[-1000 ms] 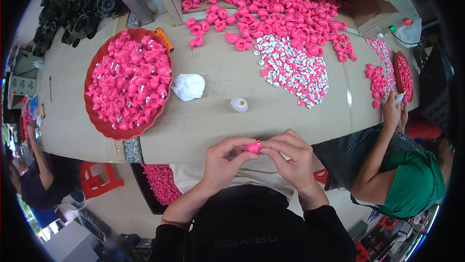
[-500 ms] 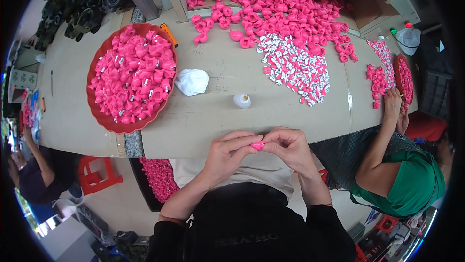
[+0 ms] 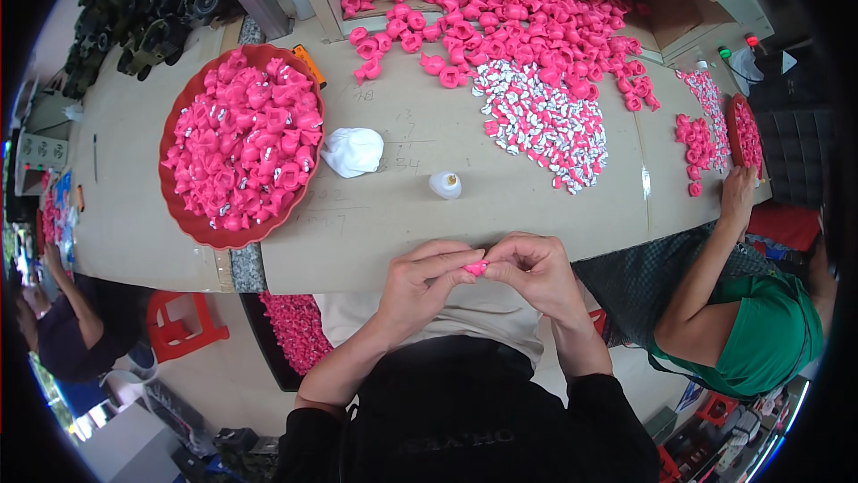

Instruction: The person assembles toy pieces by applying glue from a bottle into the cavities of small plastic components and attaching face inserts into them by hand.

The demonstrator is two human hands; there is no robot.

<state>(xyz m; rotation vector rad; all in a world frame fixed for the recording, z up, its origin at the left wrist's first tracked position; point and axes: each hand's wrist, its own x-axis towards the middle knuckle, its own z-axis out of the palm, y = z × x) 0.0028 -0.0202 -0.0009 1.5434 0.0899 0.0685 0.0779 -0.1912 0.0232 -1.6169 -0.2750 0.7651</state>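
Just over the table's front edge, a small pink plastic piece (image 3: 477,268) is pinched between my two hands. My left hand (image 3: 422,283) grips it from the left with thumb and fingers pressed together. From the right, the thumb and fingertips of my right hand (image 3: 534,274) close on it too; fingers cover much of the piece. Beyond my hands stands a small white bottle (image 3: 445,185) with a brass-coloured tip. A white cloth-like bundle (image 3: 354,152) lies beside a red scalloped basin (image 3: 168,181) heaped with pink hollow parts (image 3: 246,134).
Small white-and-pink pieces (image 3: 545,130) are spread in front of a large pile of pink parts (image 3: 509,23). An orange cutter (image 3: 309,66) lies behind the basin. A co-worker in green (image 3: 760,331) sits at right, another person (image 3: 76,318) at left. Below is a dark tray (image 3: 268,349).
My hands stay almost in place, still pinching the pink piece. At right, the co-worker's visible hand has shifted slightly rightward beside their red basin.
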